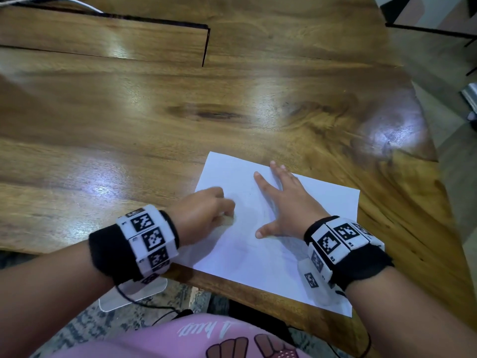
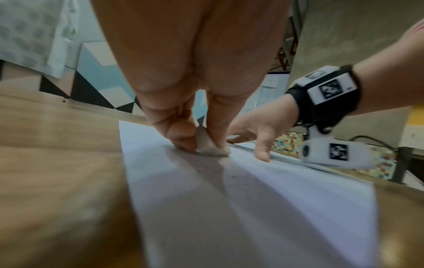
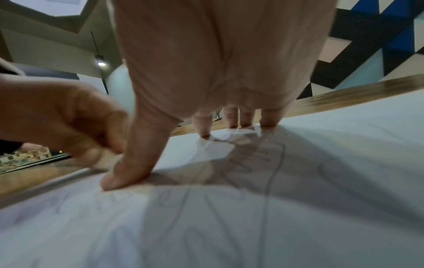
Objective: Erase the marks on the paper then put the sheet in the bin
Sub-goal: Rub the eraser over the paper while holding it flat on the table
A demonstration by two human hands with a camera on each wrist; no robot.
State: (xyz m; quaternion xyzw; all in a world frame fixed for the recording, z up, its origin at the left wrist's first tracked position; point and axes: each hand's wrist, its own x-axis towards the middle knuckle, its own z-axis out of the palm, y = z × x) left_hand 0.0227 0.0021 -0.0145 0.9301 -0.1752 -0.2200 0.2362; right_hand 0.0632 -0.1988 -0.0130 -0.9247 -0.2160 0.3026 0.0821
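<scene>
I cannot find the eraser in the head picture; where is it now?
The eraser shows best in the left wrist view, pinched by the left hand and pressed on the paper, left of the right hand.

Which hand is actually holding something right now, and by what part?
The left hand pinches a small eraser by its upper sides, its lower end on the paper. The right hand grips nothing; its spread fingers press the sheet flat.

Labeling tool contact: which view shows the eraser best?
Left wrist. The eraser sits centre frame, pinched in the left hand, its tip on the paper. Head view shows only a sliver under the curled fingers. Right wrist view shows a blurred pale bit behind the right hand's thumb.
</scene>
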